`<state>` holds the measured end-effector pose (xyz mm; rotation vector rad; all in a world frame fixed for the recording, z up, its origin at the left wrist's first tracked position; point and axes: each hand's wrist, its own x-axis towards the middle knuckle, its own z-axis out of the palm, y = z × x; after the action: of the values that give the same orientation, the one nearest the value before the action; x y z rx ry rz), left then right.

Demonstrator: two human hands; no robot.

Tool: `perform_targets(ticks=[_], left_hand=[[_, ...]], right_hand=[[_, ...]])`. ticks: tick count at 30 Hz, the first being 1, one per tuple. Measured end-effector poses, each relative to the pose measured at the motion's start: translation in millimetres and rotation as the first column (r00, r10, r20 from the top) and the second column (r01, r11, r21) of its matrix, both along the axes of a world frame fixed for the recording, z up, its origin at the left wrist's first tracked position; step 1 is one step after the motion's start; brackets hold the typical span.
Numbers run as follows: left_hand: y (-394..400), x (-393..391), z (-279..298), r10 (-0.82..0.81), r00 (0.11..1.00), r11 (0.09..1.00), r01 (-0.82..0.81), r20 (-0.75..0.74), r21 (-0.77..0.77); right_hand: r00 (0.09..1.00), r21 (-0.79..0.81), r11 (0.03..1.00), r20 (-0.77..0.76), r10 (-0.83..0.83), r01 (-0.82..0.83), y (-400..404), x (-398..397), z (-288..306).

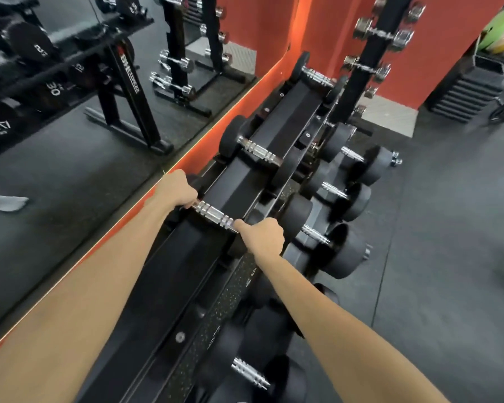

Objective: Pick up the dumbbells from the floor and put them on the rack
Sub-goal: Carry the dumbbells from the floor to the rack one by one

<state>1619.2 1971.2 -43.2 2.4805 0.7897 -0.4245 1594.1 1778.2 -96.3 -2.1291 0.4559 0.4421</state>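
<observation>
The dumbbell [213, 214] lies across the top tier of the rack [285, 117], its chrome handle bare between two fists. The left hand [177, 189] grasps the handle's ten o'clock end; the right hand [264, 235] grips its four o'clock end. A mirror [70, 141] stands at nine o'clock.

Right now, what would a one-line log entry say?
stage: racking | left hand: gripping dumbbell handle | right hand: gripping handle | dumbbell: on rack top tier
</observation>
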Motion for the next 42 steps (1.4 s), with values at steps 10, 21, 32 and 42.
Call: perform_targets(ticks=[10, 21, 32, 42], left_hand=[[-50, -18, 8, -0.101, 0.992, 0.969, 0.114, -0.070, 0.217], [-226, 24, 16, -0.410, 0.898, 0.910, 0.414, 0.161, 0.008], [-619, -10, 23, -0.835, 0.508, 0.501, 0.861, 0.210, -0.089], [-923, -193, 10, -0.931, 0.224, 0.116, 0.930, 0.289, -0.347]], right_hand=[[0.996, 0.159, 0.984, -0.023, 0.089, -0.084, -18, -15, 7], [0.957, 0.414, 0.890, 0.122, -0.264, 0.193, -217, -1, 24], [0.578, 0.401, 0.622, 0.240, -0.780, 0.672, -566, -123, 35], [0.264, 0.286, 0.340, 0.272, -0.925, 0.896, -817, -352, 19]])
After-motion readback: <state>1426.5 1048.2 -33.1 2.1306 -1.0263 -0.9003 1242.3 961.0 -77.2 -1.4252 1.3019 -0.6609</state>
